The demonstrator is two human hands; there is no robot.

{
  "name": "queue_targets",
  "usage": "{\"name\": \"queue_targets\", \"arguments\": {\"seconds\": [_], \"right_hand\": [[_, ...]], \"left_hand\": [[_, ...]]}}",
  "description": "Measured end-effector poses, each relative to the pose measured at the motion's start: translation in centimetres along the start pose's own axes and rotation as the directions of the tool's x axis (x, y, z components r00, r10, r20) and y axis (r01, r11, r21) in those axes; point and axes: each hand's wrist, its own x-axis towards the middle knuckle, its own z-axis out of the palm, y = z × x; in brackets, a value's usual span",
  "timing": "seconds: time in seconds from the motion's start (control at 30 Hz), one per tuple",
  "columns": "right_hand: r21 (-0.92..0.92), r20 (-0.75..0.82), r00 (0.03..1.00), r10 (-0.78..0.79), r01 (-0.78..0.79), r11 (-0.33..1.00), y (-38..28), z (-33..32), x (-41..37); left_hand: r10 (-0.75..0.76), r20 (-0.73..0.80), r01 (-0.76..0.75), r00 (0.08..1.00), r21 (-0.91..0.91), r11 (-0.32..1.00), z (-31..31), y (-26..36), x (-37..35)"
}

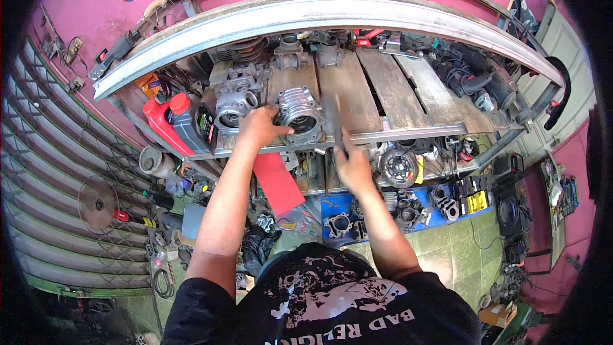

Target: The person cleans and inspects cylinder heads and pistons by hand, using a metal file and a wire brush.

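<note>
Fisheye distortion bowed the rail (332,14), and black vignetting ringed the view. Motion blurred the tool (339,131); bright light washed the floor (444,262) pale.

Finned casting (297,99) at your L hand (258,126): silver-grey. Blurred tool (339,129) in your R hand (354,169): dk grey. L of L hand, red bottle (168,130); nearer you, red sheet (278,182). Blue mat (335,204) nearer you than R hand. Your tee (306,310): blk w/ pale print.
</note>
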Motion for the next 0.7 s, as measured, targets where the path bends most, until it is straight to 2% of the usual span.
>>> {"name": "queue_targets", "arguments": {"seconds": [0.07,0.1,0.13,0.17,0.2,0.23,0.3,0.33,0.4,0.47,0.53,0.57,0.63,0.7], "right_hand": [[-0.176,0.153,0.949,0.276,-0.248,0.953,-5.5,-2.0,-3.7],[-0.278,-0.080,0.989,-0.126,0.099,0.956,-3.0,0.3,-5.5],[-0.402,-0.235,0.909,-0.345,0.233,0.886,-1.9,1.8,-5.4],[-0.173,-0.159,0.986,-0.044,0.016,0.985,-2.6,2.0,-4.8],[0.038,-0.011,0.971,0.240,-0.240,0.970,-3.3,2.0,-3.7],[0.038,-0.014,0.970,0.245,-0.244,0.969,-3.4,2.0,-2.7],[-0.191,-0.003,0.974,0.225,-0.221,0.956,-3.7,2.3,-0.6],[-0.191,-0.006,0.974,0.227,-0.224,0.956,-2.7,3.3,-0.1],[-0.148,-0.130,0.972,0.196,-0.214,0.966,-0.3,5.9,0.5],[-0.079,-0.112,0.962,0.248,-0.257,0.963,-2.3,6.8,-1.9],[-0.066,-0.222,0.975,0.016,-0.031,0.997,-3.8,8.2,-5.5],[-0.069,-0.221,0.975,0.014,-0.029,0.997,-4.2,8.4,-5.8],[-0.254,-0.089,0.992,0.086,-0.106,0.961,-5.1,8.3,-6.3],[-0.226,-0.074,0.988,0.138,-0.151,0.962,-4.3,6.9,-2.9]], "left_hand": [[0.035,0.000,-0.035,0.999,-0.041,0.999,0.9,-1.1,0.7],[0.051,-0.016,-0.051,0.999,-0.056,0.997,1.2,-1.4,0.8],[0.068,-0.034,-0.070,0.997,-0.070,0.995,1.2,-1.5,0.9],[0.075,-0.035,-0.077,0.997,-0.069,0.995,1.2,-1.4,1.0],[0.076,-0.038,-0.079,0.996,-0.071,0.994,1.3,-1.4,1.0],[0.076,-0.038,-0.079,0.996,-0.072,0.994,1.3,-1.3,0.8],[0.063,-0.094,-0.068,0.994,-0.043,0.997,1.5,-0.4,0.0],[0.047,-0.150,-0.051,0.988,-0.019,0.999,1.4,0.4,-0.5],[0.029,-0.128,-0.029,0.991,0.000,1.000,1.6,1.2,-0.8],[0.079,-0.210,-0.079,0.975,0.008,0.997,2.5,1.0,-0.7],[0.088,-0.231,-0.085,0.969,0.023,0.996,2.4,1.0,-0.9],[0.094,-0.241,-0.087,0.966,0.039,0.995,2.4,1.0,-1.1],[0.091,-0.220,-0.081,0.971,0.057,0.995,2.1,1.2,-1.3],[0.091,-0.201,-0.077,0.975,0.077,0.994,2.1,1.5,-1.4]]}}
